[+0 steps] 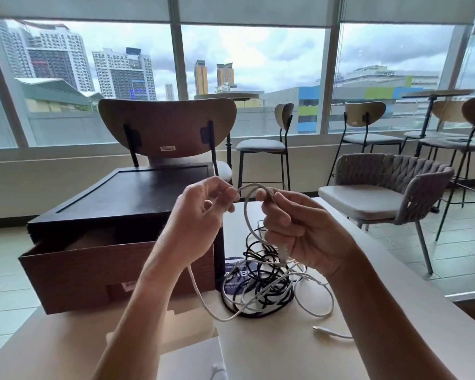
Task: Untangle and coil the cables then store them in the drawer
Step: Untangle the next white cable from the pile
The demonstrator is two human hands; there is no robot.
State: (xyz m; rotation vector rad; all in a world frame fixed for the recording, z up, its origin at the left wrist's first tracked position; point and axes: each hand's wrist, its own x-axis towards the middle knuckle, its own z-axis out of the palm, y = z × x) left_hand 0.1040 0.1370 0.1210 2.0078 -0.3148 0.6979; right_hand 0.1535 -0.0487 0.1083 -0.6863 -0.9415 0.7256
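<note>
A white cable (246, 215) is held up above the table (285, 352), arching between the two hands. The left hand (200, 212) pinches it at the fingertips, and the right hand (299, 229) has its fingers curled round it. The hands are raised close together but not touching. From the left hand the cable drops in a long slack curve to the table, where it runs into a tangle of black and white cables (263, 281) lying just below the hands. Part of the tangle rests on a blue-and-white printed card (236, 272). A loose white connector end (317, 328) lies on the table near the right forearm. Left of the tangle stands a dark box unit (126, 196) with its brown drawer (107, 275) pulled open toward the person. Behind it is a wooden-backed chair (167, 127).
</note>
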